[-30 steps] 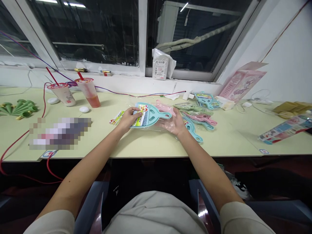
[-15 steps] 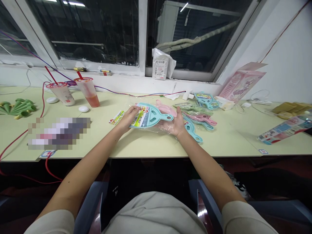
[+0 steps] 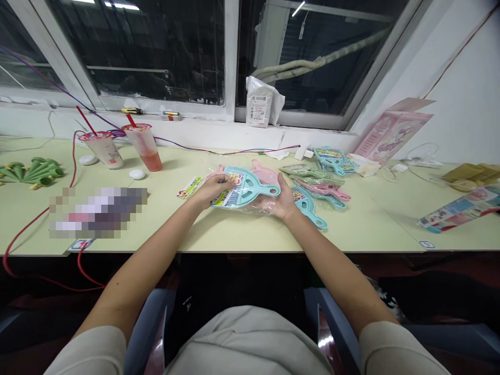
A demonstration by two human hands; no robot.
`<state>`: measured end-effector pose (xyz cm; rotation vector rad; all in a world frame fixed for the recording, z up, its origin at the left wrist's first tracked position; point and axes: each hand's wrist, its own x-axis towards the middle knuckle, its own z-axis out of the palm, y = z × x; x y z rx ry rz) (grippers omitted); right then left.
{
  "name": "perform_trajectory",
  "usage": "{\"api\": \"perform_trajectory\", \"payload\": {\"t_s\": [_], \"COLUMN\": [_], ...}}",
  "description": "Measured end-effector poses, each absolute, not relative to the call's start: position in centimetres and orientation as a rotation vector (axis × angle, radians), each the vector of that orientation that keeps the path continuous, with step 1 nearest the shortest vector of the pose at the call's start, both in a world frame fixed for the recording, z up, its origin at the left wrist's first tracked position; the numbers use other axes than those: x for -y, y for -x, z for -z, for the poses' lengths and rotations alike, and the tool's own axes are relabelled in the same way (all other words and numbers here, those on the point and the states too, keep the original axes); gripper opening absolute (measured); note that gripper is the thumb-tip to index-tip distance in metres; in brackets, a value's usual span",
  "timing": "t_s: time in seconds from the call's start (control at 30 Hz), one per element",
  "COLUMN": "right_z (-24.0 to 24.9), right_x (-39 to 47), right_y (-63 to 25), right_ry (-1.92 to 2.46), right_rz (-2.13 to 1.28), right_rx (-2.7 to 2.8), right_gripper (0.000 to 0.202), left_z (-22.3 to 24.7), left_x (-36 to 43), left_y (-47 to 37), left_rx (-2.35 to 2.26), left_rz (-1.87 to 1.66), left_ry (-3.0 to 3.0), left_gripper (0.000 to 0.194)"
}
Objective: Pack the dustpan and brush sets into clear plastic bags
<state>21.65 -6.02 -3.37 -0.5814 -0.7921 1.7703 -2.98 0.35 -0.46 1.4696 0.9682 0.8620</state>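
A light blue dustpan set (image 3: 250, 188) in clear plastic wrap, with a yellow-green label, is held above the table at the centre. My left hand (image 3: 213, 190) grips its left end, fingers over the label. Under its handle, my right hand (image 3: 284, 200) supports the wrapping, thumb raised and fingers partly hidden behind the plastic. A pink set (image 3: 265, 173) shows just behind it. Right of my right hand lies another blue set (image 3: 308, 208), beside green (image 3: 312, 173) and pink (image 3: 326, 188) wrapped sets.
Two drink cups with red straws (image 3: 146, 151) (image 3: 104, 151) stand at the back left, near green plastic pieces (image 3: 33, 172). Red cables run along the left. A pink box (image 3: 394, 130) leans at the back right, and a long package (image 3: 457, 208) lies right.
My left hand has shifted slightly over the label, its fingers now further across it. The view has moved a little; the blue set stays between both hands.
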Motion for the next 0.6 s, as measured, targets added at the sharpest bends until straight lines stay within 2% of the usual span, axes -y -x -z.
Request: {"api": "perform_trajectory", "payload": {"t_s": [0.1,0.43,0.6], "right_z": [3.3,2.5,2.3], "right_x": [6.2,7.0,6.9], "right_y": [-21.7,-23.7,-23.9], "right_ry": [0.659,1.061,1.008], "right_rz": [-1.759,-1.689,-1.641], "right_rx": [0.778,1.039,0.996], "right_gripper": [0.047,0.017,0.03], "left_z": [0.4,-0.1,0.3], "left_x": [-0.7,-0.9,-1.4], "left_y": [3.5,4.8,4.9], "left_rx": [-0.968,-0.91,-0.92], "left_rz": [-0.891,-0.857,-0.994], "left_ry": [-1.41,-1.309,-1.318], "left_gripper": [0.033,0.04,0.039]}}
